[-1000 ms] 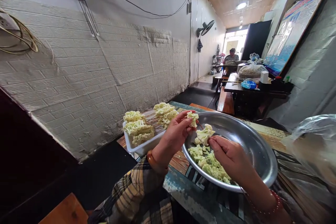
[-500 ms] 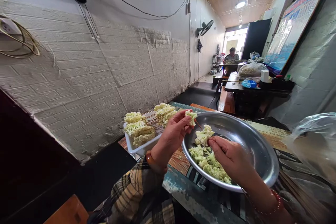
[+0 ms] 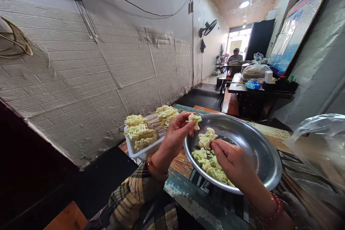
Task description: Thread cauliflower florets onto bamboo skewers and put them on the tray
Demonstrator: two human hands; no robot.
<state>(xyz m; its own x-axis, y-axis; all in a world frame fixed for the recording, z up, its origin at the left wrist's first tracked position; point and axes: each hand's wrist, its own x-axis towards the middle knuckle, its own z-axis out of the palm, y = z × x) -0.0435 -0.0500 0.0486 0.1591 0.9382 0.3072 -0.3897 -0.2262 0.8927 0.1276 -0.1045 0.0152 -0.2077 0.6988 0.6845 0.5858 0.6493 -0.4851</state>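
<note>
At lower centre, the left hand (image 3: 175, 133) pinches a small pale-green cauliflower floret (image 3: 194, 119); just right, a larger creamy-white cauliflower floret (image 3: 206, 138) is gripped in the right hand's (image 3: 234, 161) closed fingertips, over a round, silver metal basin (image 3: 249, 138).

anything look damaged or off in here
The brick-patterned wall covering looks damaged: its upper edge, beyond the white tray, is creased and greyish. The table also shows pale, worn-looking blotches on its blue-green front strip, possibly just its pattern.
</note>
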